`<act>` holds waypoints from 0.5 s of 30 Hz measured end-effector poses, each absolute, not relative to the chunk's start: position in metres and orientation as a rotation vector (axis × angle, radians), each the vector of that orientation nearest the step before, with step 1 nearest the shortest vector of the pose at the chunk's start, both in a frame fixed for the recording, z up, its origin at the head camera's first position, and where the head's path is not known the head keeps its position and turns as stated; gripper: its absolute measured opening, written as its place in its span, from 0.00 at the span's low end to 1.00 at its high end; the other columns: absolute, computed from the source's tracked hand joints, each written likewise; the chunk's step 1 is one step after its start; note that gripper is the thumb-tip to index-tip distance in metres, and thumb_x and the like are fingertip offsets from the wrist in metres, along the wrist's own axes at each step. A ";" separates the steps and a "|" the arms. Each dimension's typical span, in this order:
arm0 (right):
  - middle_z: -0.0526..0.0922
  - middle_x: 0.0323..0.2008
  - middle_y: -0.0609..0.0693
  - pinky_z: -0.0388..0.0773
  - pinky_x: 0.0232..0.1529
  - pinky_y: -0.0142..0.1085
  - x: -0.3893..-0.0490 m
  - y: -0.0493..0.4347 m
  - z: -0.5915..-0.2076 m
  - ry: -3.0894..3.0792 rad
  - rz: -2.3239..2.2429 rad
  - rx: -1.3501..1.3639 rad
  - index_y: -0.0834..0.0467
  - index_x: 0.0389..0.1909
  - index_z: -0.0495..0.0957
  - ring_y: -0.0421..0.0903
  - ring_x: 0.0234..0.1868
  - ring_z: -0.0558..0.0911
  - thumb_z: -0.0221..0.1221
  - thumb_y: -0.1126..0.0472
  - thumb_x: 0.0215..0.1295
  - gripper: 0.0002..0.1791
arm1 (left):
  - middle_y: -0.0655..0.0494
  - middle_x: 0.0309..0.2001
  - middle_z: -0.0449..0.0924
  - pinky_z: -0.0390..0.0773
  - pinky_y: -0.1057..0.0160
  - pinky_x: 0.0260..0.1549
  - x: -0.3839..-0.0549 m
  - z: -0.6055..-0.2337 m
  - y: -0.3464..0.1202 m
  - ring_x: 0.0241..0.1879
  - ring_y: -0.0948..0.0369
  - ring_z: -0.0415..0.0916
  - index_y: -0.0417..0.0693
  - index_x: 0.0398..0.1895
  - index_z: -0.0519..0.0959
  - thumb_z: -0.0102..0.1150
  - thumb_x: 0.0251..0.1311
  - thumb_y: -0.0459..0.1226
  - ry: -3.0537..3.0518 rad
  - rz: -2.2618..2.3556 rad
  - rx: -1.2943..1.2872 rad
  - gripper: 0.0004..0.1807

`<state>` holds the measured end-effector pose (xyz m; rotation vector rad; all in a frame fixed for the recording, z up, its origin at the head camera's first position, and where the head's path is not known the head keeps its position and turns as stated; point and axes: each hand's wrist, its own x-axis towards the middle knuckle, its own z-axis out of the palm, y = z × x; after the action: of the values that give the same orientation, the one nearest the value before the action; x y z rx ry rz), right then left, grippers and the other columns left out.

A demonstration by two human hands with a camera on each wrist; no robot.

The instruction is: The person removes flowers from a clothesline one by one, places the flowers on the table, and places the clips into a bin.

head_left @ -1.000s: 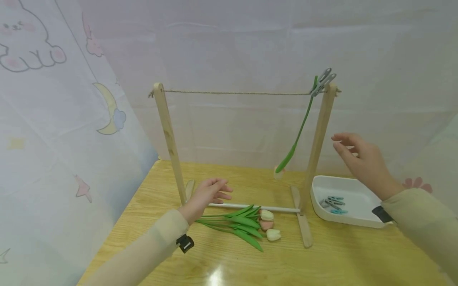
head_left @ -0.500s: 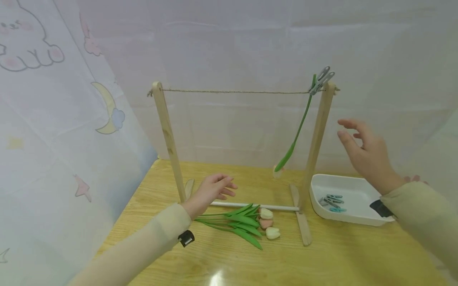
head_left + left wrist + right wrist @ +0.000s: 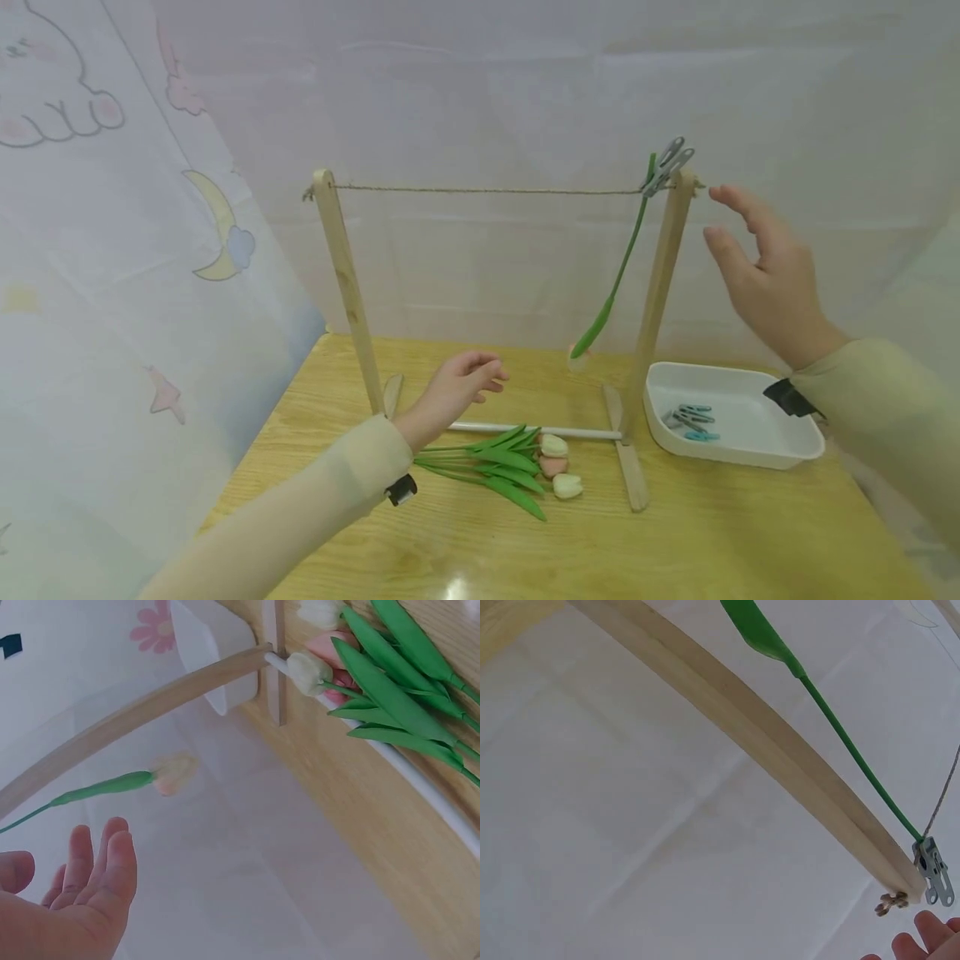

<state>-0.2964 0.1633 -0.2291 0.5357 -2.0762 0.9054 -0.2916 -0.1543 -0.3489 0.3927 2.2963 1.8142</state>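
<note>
A single tulip (image 3: 609, 310) hangs head down from the twine (image 3: 480, 191), its stem held near the right post by a grey clothespin (image 3: 666, 169). Just right of that post, my right hand (image 3: 776, 279) is raised with thumb and fingers apart, holding nothing. In the right wrist view its fingertips (image 3: 930, 930) show below the clothespin (image 3: 934, 871), apart from it. My left hand (image 3: 453, 396) hovers above the lower rod, loosely bent and holding nothing. Under it on the table lie several tulips (image 3: 510, 467) with white and pink heads pointing right.
A wooden frame with a left post (image 3: 347, 287) and a right post (image 3: 660, 292) stands on the table (image 3: 525, 550), joined by a white rod (image 3: 577, 432). At the right sits a white tray (image 3: 757, 458) holding several clothespins (image 3: 692, 421). A pale cloth (image 3: 480, 92) hangs behind.
My right hand has risen beside the right post, toward the height of the clothespin, and its fingers have spread. My left hand has drifted slightly up and right. The hanging tulip stays clipped.
</note>
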 end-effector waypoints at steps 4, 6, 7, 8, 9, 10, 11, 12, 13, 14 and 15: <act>0.74 0.61 0.62 0.59 0.68 0.32 -0.302 0.157 -0.220 -2.032 0.855 0.614 0.69 0.64 0.69 0.45 0.67 0.68 0.54 0.68 0.69 0.23 | 0.46 0.51 0.81 0.77 0.52 0.50 -0.292 -0.345 -0.148 0.50 0.53 0.78 0.37 0.61 0.72 0.48 0.74 0.40 2.337 1.798 0.435 0.20; 0.74 0.61 0.64 0.60 0.67 0.32 -0.304 0.155 -0.218 -2.012 0.833 0.647 0.71 0.63 0.69 0.48 0.66 0.68 0.54 0.70 0.68 0.23 | 0.45 0.51 0.81 0.77 0.53 0.50 -0.293 -0.344 -0.144 0.50 0.52 0.78 0.36 0.61 0.72 0.48 0.74 0.40 2.357 1.797 0.465 0.20; 0.74 0.60 0.65 0.60 0.67 0.32 -0.305 0.153 -0.218 -1.999 0.821 0.663 0.72 0.63 0.68 0.50 0.66 0.68 0.54 0.70 0.67 0.23 | 0.44 0.51 0.80 0.77 0.53 0.51 -0.294 -0.343 -0.143 0.50 0.52 0.77 0.36 0.61 0.72 0.49 0.73 0.40 2.366 1.798 0.480 0.20; 0.73 0.60 0.66 0.59 0.67 0.32 -0.306 0.152 -0.217 -1.993 0.821 0.671 0.72 0.63 0.68 0.51 0.66 0.68 0.54 0.71 0.67 0.24 | 0.43 0.51 0.80 0.77 0.54 0.51 -0.294 -0.343 -0.142 0.50 0.50 0.77 0.35 0.61 0.72 0.49 0.73 0.39 2.377 1.799 0.507 0.20; 0.73 0.61 0.66 0.59 0.68 0.32 -0.307 0.151 -0.217 -1.992 0.819 0.672 0.72 0.63 0.68 0.52 0.67 0.68 0.54 0.71 0.67 0.24 | 0.42 0.51 0.80 0.77 0.54 0.52 -0.295 -0.342 -0.140 0.51 0.50 0.77 0.35 0.61 0.72 0.49 0.73 0.39 2.385 1.800 0.523 0.20; 0.72 0.62 0.66 0.58 0.68 0.32 -0.307 0.150 -0.216 -1.995 0.820 0.669 0.72 0.64 0.67 0.52 0.67 0.67 0.54 0.70 0.67 0.24 | 0.42 0.52 0.80 0.77 0.54 0.53 -0.295 -0.342 -0.138 0.51 0.50 0.77 0.34 0.61 0.71 0.50 0.73 0.40 2.396 1.795 0.546 0.21; 0.72 0.62 0.66 0.58 0.68 0.32 -0.308 0.149 -0.215 -1.997 0.820 0.663 0.72 0.64 0.67 0.52 0.68 0.66 0.54 0.70 0.68 0.25 | 0.41 0.52 0.80 0.76 0.54 0.54 -0.296 -0.341 -0.137 0.52 0.49 0.77 0.34 0.62 0.71 0.50 0.73 0.40 2.410 1.787 0.569 0.21; 0.71 0.63 0.66 0.57 0.69 0.32 -0.308 0.148 -0.213 -1.999 0.828 0.653 0.72 0.64 0.66 0.52 0.68 0.66 0.54 0.70 0.68 0.25 | 0.42 0.53 0.79 0.75 0.55 0.55 -0.296 -0.340 -0.135 0.53 0.49 0.77 0.34 0.62 0.71 0.50 0.73 0.40 2.422 1.776 0.586 0.22; 0.71 0.63 0.66 0.56 0.69 0.32 -0.308 0.147 -0.211 -2.000 0.839 0.644 0.72 0.65 0.66 0.52 0.68 0.65 0.54 0.70 0.68 0.25 | 0.42 0.54 0.79 0.75 0.55 0.57 -0.297 -0.339 -0.134 0.54 0.49 0.76 0.34 0.63 0.70 0.50 0.73 0.40 2.428 1.767 0.604 0.22; 0.71 0.63 0.65 0.56 0.69 0.32 -0.308 0.146 -0.209 -2.004 0.848 0.632 0.72 0.65 0.66 0.51 0.69 0.65 0.53 0.70 0.68 0.25 | 0.43 0.55 0.79 0.74 0.54 0.57 -0.298 -0.339 -0.132 0.55 0.50 0.75 0.35 0.63 0.70 0.50 0.73 0.41 2.435 1.757 0.619 0.23; 0.71 0.64 0.65 0.56 0.69 0.31 -0.308 0.146 -0.207 -2.007 0.856 0.620 0.72 0.65 0.66 0.51 0.69 0.64 0.53 0.70 0.69 0.25 | 0.43 0.55 0.78 0.73 0.54 0.58 -0.298 -0.338 -0.130 0.56 0.50 0.75 0.36 0.64 0.70 0.49 0.73 0.41 2.439 1.750 0.624 0.23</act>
<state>-0.3082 0.1455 -0.2074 0.6198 -2.0074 0.8562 -0.2984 -0.1304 -0.3381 0.6238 2.4394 1.7496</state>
